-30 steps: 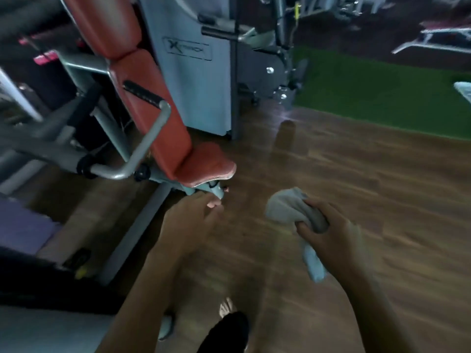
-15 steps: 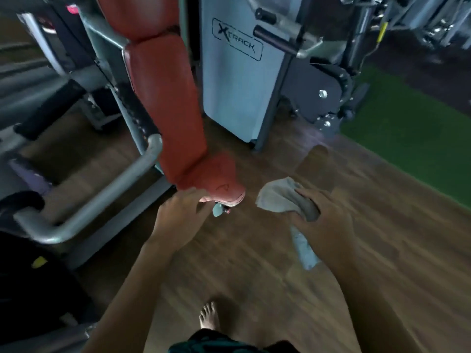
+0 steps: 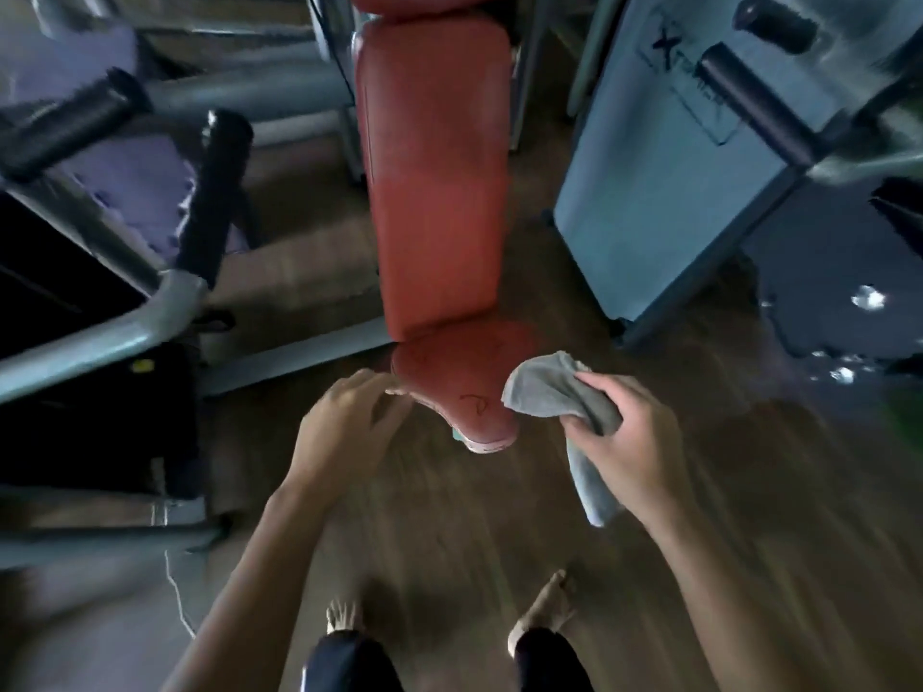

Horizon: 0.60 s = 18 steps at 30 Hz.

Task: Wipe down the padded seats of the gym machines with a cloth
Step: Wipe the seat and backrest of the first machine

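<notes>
— Where's the cloth [image 3: 552, 392]?
— In the right hand [image 3: 630, 442], fingers curled round it, at the red seat's [image 3: 462, 387] right edge.
— The left hand [image 3: 343, 428]?
— Fingers loosely bent, touching the seat's left edge.
— Writing?
— An X on the grey cover [image 3: 664, 192]; the rest blurs

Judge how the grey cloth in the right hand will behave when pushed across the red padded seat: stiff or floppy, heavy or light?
Probably floppy: the grey cloth bunches in the right hand, its tail hanging limp below. Likely light: one hand carries it. It may crumple against the red padded seat.
</notes>
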Available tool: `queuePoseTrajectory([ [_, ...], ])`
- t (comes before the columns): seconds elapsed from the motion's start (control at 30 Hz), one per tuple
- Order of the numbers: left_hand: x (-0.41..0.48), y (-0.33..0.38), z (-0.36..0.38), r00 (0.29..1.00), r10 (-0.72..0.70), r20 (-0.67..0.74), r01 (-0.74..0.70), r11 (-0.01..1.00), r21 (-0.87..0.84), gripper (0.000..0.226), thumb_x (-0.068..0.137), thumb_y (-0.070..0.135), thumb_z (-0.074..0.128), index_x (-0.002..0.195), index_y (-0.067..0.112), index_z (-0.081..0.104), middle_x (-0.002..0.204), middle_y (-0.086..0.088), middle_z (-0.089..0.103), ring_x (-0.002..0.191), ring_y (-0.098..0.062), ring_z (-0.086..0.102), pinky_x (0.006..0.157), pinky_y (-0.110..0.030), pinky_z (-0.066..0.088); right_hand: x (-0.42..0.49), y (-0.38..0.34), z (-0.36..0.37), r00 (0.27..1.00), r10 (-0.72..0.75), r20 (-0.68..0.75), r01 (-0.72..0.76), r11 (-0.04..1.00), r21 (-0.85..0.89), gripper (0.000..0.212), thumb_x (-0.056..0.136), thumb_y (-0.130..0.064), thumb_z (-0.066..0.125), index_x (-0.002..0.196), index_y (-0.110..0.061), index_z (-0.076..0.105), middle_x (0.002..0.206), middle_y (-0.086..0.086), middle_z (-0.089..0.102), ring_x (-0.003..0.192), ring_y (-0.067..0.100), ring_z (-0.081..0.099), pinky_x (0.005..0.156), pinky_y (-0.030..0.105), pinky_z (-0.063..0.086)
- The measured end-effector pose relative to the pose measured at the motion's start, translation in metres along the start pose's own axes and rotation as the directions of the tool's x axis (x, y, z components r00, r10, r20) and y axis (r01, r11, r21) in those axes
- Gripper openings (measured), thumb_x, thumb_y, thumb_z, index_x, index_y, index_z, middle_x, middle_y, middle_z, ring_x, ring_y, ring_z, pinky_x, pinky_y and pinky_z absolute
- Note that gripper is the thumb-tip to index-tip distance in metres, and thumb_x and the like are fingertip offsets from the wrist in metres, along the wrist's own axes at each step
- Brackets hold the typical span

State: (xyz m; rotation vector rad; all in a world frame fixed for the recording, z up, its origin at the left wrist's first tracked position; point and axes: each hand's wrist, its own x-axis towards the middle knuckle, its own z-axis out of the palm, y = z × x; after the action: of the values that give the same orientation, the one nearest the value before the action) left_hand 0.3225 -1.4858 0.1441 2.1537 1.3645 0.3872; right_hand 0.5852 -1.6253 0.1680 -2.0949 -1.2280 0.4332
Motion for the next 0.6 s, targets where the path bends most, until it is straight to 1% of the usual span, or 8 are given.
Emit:
queuePoseTrajectory([
  [0.07,0.007,-0.007,0.026,0.996,-0.083,-0.028,0.081,0.994,-0.072,0.011,0.096,0.038,0.062,0.103,0.035,0.071,0.105,0.018,0.065,0.095,-0.010,0.063,0.081,-0.039,0.054,0.024,0.030,0.009,0.998,-0.042,0.055,0.041,0.999,0.011,0.046,0.082,-0.020,0.077,0.127,-0.021,0.067,0.121,-0.013,0.065,0.111,0.004,0.061,0.098,0.030,0.053],
  [0.17,0.022,-0.027,0.075,0.984,-0.173,-0.037,0.167,0.977,-0.131,0.009,0.095,0.035,0.065,0.101,0.037,0.072,0.105,0.018,0.065,0.098,-0.010,0.064,0.084,-0.041,0.054,0.058,0.071,0.040,0.983,-0.104,0.154,0.098,0.994,0.048,0.050,0.092,-0.024,0.068,0.139,-0.033,0.056,0.131,-0.012,0.061,0.118,0.003,0.058,0.097,0.023,0.048],
  [0.23,0.036,-0.045,0.109,0.981,-0.192,-0.020,0.187,0.969,-0.163,0.012,0.094,0.029,0.067,0.102,0.034,0.074,0.107,0.015,0.065,0.098,-0.011,0.064,0.086,-0.041,0.054,0.077,0.097,0.071,0.973,-0.101,0.207,0.088,0.993,0.073,0.048,0.096,-0.026,0.061,0.142,-0.038,0.053,0.128,-0.010,0.059,0.116,0.004,0.058,0.098,0.023,0.048],
  [0.33,0.066,-0.076,0.157,0.979,-0.203,-0.011,0.198,0.967,-0.159,0.017,0.096,0.027,0.063,0.109,0.032,0.072,0.112,0.012,0.063,0.106,-0.016,0.061,0.092,-0.043,0.051,0.102,0.132,0.125,0.946,-0.147,0.287,0.145,0.989,0.030,0.044,0.097,-0.027,0.058,0.140,-0.038,0.055,0.122,-0.010,0.057,0.115,0.006,0.057,0.102,0.030,0.047],
  [0.4,0.089,-0.102,0.194,0.981,-0.191,-0.019,0.187,0.974,-0.126,0.023,0.098,0.032,0.058,0.119,0.034,0.068,0.118,0.012,0.060,0.115,-0.019,0.057,0.100,-0.047,0.046,0.120,0.158,0.169,0.919,-0.223,0.326,0.249,0.968,-0.040,0.041,0.098,-0.029,0.057,0.138,-0.036,0.056,0.119,-0.007,0.057,0.112,0.012,0.058,0.100,0.034,0.048],
  [0.47,0.114,-0.130,0.233,0.983,-0.181,-0.037,0.176,0.979,-0.107,0.029,0.100,0.035,0.052,0.127,0.035,0.062,0.129,0.010,0.059,0.120,-0.020,0.054,0.105,-0.049,0.042,0.138,0.182,0.217,0.888,-0.278,0.366,0.333,0.939,-0.093,0.039,0.095,-0.033,0.053,0.134,-0.031,0.058,0.116,-0.002,0.057,0.108,0.020,0.058,0.096,0.041,0.049],
  [0.53,0.133,-0.157,0.269,0.985,-0.166,-0.055,0.157,0.978,-0.140,0.034,0.097,0.034,0.050,0.128,0.032,0.063,0.134,0.010,0.061,0.120,-0.019,0.057,0.106,-0.050,0.043,0.155,0.203,0.259,0.862,-0.326,0.389,0.400,0.908,-0.127,0.041,0.093,-0.036,0.050,0.132,-0.027,0.058,0.116,-0.001,0.056,0.106,0.024,0.058,0.092,0.047,0.050],
  [0.6,0.140,-0.181,0.299,0.988,-0.126,-0.085,0.112,0.982,-0.150,0.035,0.093,0.033,0.050,0.123,0.029,0.068,0.129,0.011,0.065,0.116,-0.016,0.059,0.104,-0.048,0.045,0.166,0.219,0.292,0.833,-0.373,0.408,0.465,0.872,-0.152,0.041,0.092,-0.038,0.046,0.130,-0.026,0.057,0.117,-0.003,0.055,0.103,0.024,0.056,0.089,0.048,0.051],
])
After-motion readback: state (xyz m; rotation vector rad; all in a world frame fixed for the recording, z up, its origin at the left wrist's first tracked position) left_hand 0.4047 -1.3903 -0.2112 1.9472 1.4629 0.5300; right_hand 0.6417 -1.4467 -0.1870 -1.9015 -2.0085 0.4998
